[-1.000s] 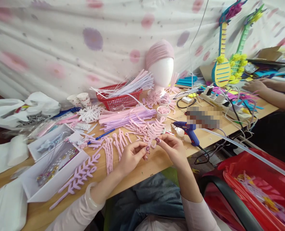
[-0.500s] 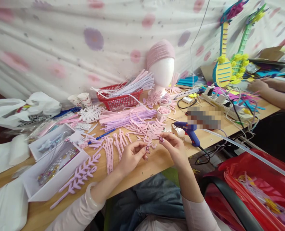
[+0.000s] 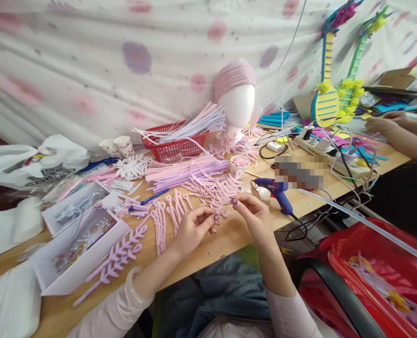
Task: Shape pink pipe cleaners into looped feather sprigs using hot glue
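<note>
Pink pipe-cleaner sprigs [image 3: 213, 188] lie heaped on the bench [image 3: 226, 241], just beyond the person's two hands. The left hand [image 3: 190, 230] has its fingers [image 3: 207, 219] curled, with thumb and forefinger drawn close together; the right hand [image 3: 256, 218] reaches in from the other side, thumb and forefinger likewise near each other. Whether the fingertips of either hand meet, or pinch a small piece, cannot be told at this size. Small pink loops [image 3: 225, 214] lie beside the fingertips.

Behind the heap, a white paper cup [image 3: 237, 173] holds short pink pieces; a second cup just behind it carries pink and lilac pieces. A bundle of pink and lilac pipe cleaners [image 3: 187, 171] lies left of the cups. Farther back, a red openwork basket [image 3: 180, 150] holds long white and pink pipe cleaners, their ends projecting over the rim. Left of the basket stand stacked paper cups [image 3: 122, 142], contents hidden.

At left, a white open box [image 3: 55, 279] shows strings of beads and gems in its near section and pale blue ornaments in its far one. A white plastic bag [image 3: 62, 152] lies behind it, contents mostly concealed. At lower right, a red-lined bin [image 3: 340, 267] contains lilac and yellow scraps.
</note>
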Demonstrator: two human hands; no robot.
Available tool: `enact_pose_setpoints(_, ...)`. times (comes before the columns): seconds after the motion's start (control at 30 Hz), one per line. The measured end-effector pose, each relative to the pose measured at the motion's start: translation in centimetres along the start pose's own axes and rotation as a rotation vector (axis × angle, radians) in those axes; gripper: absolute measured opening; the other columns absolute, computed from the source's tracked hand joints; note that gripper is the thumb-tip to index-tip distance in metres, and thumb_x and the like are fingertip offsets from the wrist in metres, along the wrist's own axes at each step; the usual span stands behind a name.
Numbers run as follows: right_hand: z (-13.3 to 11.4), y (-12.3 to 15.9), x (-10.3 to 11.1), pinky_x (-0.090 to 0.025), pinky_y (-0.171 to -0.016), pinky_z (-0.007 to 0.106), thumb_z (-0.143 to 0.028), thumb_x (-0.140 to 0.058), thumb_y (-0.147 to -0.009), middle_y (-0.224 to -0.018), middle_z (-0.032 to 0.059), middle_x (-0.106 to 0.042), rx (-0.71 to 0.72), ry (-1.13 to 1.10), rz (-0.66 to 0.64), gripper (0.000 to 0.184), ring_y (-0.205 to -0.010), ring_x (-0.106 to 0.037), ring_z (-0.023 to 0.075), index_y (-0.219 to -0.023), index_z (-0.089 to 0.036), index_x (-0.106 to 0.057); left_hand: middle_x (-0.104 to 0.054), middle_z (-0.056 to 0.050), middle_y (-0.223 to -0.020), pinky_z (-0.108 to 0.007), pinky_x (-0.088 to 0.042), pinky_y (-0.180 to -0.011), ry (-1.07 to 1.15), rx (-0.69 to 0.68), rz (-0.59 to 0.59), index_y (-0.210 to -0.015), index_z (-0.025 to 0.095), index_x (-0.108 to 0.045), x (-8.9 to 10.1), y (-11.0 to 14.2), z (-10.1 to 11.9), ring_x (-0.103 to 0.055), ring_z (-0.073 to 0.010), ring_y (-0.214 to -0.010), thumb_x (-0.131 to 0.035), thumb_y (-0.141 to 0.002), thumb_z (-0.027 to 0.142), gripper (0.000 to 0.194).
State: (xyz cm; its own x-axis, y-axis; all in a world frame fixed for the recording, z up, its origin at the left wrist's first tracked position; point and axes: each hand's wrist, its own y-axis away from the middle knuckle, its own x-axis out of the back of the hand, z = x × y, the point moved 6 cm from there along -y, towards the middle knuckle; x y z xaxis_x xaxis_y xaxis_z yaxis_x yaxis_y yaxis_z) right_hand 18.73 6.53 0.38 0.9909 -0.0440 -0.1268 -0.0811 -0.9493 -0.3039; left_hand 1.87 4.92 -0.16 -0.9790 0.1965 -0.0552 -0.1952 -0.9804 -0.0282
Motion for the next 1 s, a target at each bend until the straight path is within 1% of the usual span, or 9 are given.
enact_pose_setpoints(0.23, -0.1, 0.1, -0.2, -0.051, -0.078, 0.032, -0.039, -0.072, -0.076, -0.082, 0.0021, -0.068, -0.017, 0.013, -0.022, 0.016, -0.081, -0.062, 0.0186, -0.080, -0.023, -0.070, -0.062, 0.002, -0.059, -0.025, -0.050, -0.055, 0.024, 0.002, -0.001, -0.082, 0.015, -0.064, 0.0, 0.1, -0.1, -0.058, -0.0110, -0.049, -0.071, -0.073, 0.033, 0.021)
enact_pose_setpoints(0.4, -0.4, 0.1, -0.8, -0.051, -0.067, 0.030, -0.042, -0.074, -0.074, -0.079, 0.0021, -0.066, -0.019, 0.036, -0.052, 0.021, -0.072, -0.060, 0.0169, -0.077, -0.022, -0.067, -0.062, 0.002, -0.058, -0.025, -0.050, -0.055, 0.024, -0.002, -0.007, -0.083, 0.014, -0.064, 0.0, 0.0, -0.2, -0.058, -0.0112, -0.050, -0.070, -0.074, 0.032, 0.020)
enact_pose_setpoints(0.47, -0.6, 0.1, -0.8, -0.051, -0.065, 0.029, -0.041, -0.074, -0.074, -0.078, 0.0019, -0.065, -0.017, 0.039, -0.053, 0.021, -0.071, -0.060, 0.0163, -0.076, -0.022, -0.067, -0.062, 0.001, -0.059, -0.025, -0.050, -0.055, 0.026, -0.002, -0.008, -0.083, 0.014, -0.064, 0.0, 0.0, -0.2, -0.058, -0.0113, -0.050, -0.070, -0.074, 0.032, 0.021)
enact_pose_setpoints(0.77, -0.4, 0.2, -0.7, -0.051, -0.066, 0.031, -0.038, -0.073, -0.075, -0.077, 0.0028, -0.066, -0.040, 0.052, -0.054, 0.017, -0.072, -0.060, 0.0179, -0.077, -0.022, -0.068, -0.061, 0.002, -0.060, -0.027, -0.051, -0.055, 0.003, 0.009, 0.003, -0.081, 0.015, -0.064, -0.2, 0.1, 0.3, -0.058, -0.0119, -0.050, -0.071, -0.073, 0.037, 0.024)
enact_pose_setpoints(0.83, -0.3, 0.1, -0.4, -0.051, -0.069, 0.031, -0.038, -0.073, -0.074, -0.078, 0.0026, -0.067, -0.037, 0.052, -0.043, 0.016, -0.074, -0.061, 0.0182, -0.077, -0.022, -0.069, -0.061, 0.002, -0.060, -0.027, -0.051, -0.055, 0.006, 0.015, 0.001, -0.081, 0.015, -0.064, -0.2, 0.1, 0.2, -0.057, -0.0118, -0.050, -0.072, -0.072, 0.038, 0.026)
enact_pose_setpoints(0.9, -0.2, 0.0, 0.1, -0.051, -0.074, 0.033, -0.039, -0.071, -0.076, -0.080, 0.0026, -0.068, -0.030, 0.043, 0.001, 0.017, -0.076, -0.061, 0.0184, -0.081, -0.023, -0.071, -0.061, 0.001, -0.061, -0.027, -0.050, -0.055, 0.014, 0.021, -0.001, -0.080, 0.015, -0.064, -0.1, 0.1, -0.1, -0.057, -0.0117, -0.050, -0.072, -0.072, 0.039, 0.027)
enact_pose_setpoints(1.0, 0.2, -0.1, 1.0, -0.050, -0.074, 0.033, -0.045, -0.058, -0.085, -0.088, 0.0040, -0.068, -0.018, -0.022, 0.104, 0.028, -0.075, -0.060, 0.0168, -0.097, -0.024, -0.071, -0.062, 0.001, -0.062, -0.027, -0.050, -0.055, 0.026, 0.028, -0.006, -0.079, 0.015, -0.064, -0.1, 0.0, -0.4, -0.058, -0.0117, -0.050, -0.073, -0.071, 0.041, 0.028)
